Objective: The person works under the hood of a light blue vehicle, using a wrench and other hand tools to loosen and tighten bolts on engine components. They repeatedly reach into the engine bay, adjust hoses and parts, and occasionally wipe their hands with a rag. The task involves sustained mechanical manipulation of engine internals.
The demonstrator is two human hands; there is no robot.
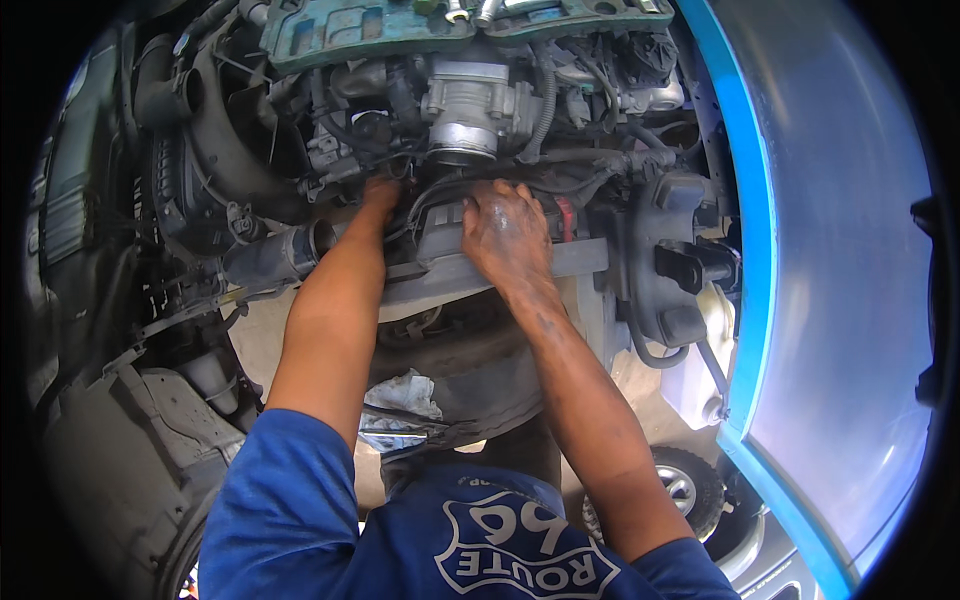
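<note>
My left hand (383, 194) reaches in among the dark hoses and wires left of the silver throttle body (465, 110). Its fingertips are hidden there, so their grip does not show. Farther right, my right hand (508, 228) lies over a dark box-shaped part (445, 232), back upward and smudged with dark grime. Its fingers bend down over the far side beside a black cable bundle (570, 185); what they hold underneath is hidden. Close to the right of this hand is a red piece (566, 219). A grey crossbar (580, 257) runs beneath my right wrist.
A teal tool case (370, 38) with sockets lies on top of the engine. An open-ended black duct (275, 258) sits left of my left forearm. At right are a black housing (668, 265), a whitish reservoir (690, 385) and a blue-edged panel (765, 250).
</note>
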